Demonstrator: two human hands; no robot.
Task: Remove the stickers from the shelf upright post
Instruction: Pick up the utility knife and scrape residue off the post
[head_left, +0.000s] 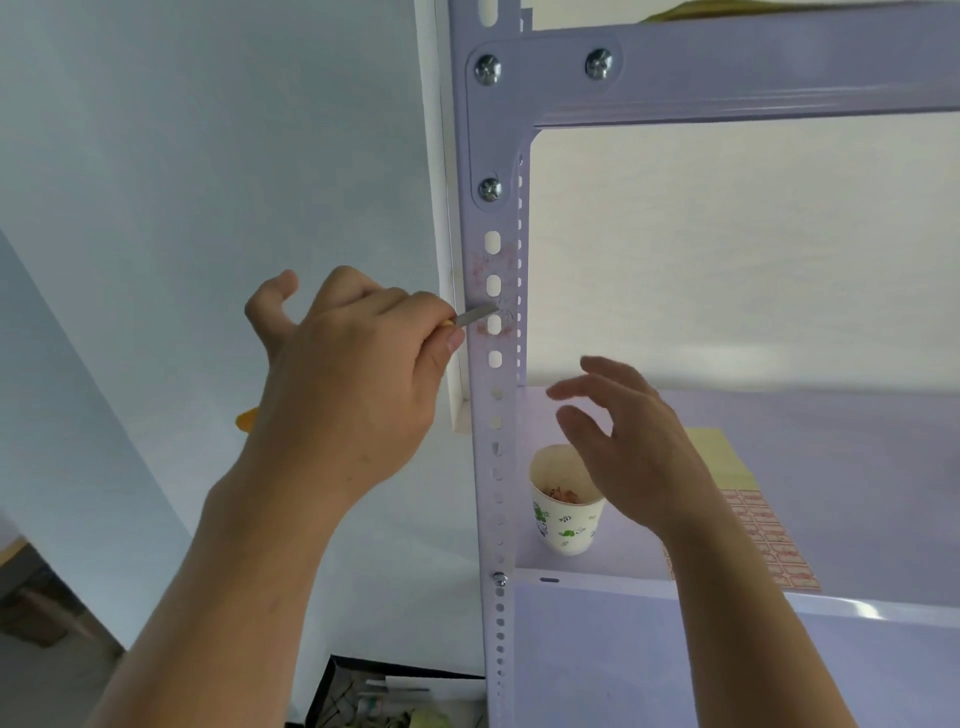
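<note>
The white slotted upright post (496, 426) of a metal shelf runs down the middle of the view. Faint reddish sticker residue (485, 270) covers it between two slots. My left hand (353, 374) grips a small utility knife with a yellow handle, and its metal blade (477, 315) touches the post at the lower edge of the residue. My right hand (628, 441) hovers open to the right of the post, fingers spread, above the shelf board and holding nothing.
A paper cup (566, 514) with reddish scraps inside stands on the shelf board (831, 493) just right of the post. Behind my right hand lie a yellow pad (724, 457) and a sheet of red stickers (774, 545). A box of clutter (395, 696) sits on the floor below.
</note>
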